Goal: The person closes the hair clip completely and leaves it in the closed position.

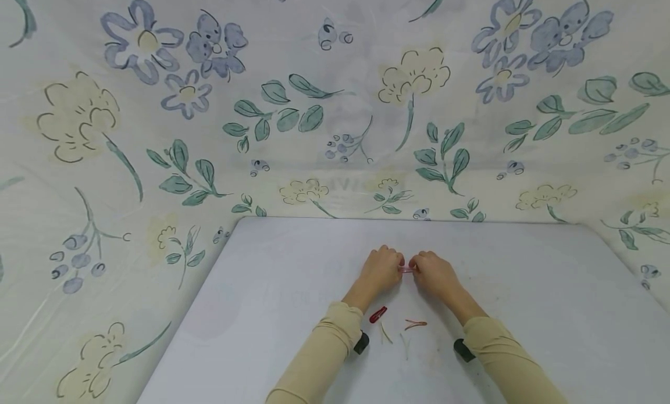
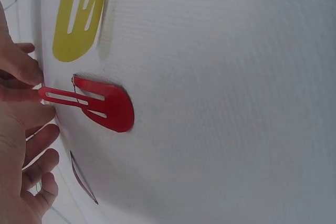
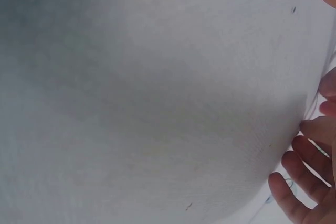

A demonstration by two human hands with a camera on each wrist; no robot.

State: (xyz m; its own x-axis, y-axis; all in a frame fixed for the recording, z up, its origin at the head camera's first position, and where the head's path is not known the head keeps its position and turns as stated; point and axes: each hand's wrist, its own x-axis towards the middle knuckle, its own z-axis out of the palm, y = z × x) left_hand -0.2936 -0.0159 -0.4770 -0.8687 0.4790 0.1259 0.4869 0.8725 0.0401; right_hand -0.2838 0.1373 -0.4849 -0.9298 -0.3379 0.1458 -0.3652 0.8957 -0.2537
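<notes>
Both hands meet over the middle of the white table. A small pink hair clip point(image 1: 406, 270) spans the gap between their fingertips, mostly covered by them. My left hand point(image 1: 384, 268) pinches its left end, and my right hand point(image 1: 432, 272) pinches its right end. Closer to me, a red snap hair clip point(image 1: 378, 315) lies on the table with its inner prong sprung up. The left wrist view shows this red clip point(image 2: 119, 109) large, its prong overlapping the left fingertips point(image 2: 31, 72). In the right wrist view the right hand point(image 3: 312, 171) shows at the edge, outer fingers spread.
A yellow snap clip point(image 2: 73, 45), an orange clip point(image 1: 416, 324) and a pale thin clip point(image 1: 405, 346) lie near the red one. A thin dark curved piece point(image 2: 81, 179) rests beyond it. Flowered cloth point(image 1: 335, 131) rises behind the white table point(image 1: 251, 311).
</notes>
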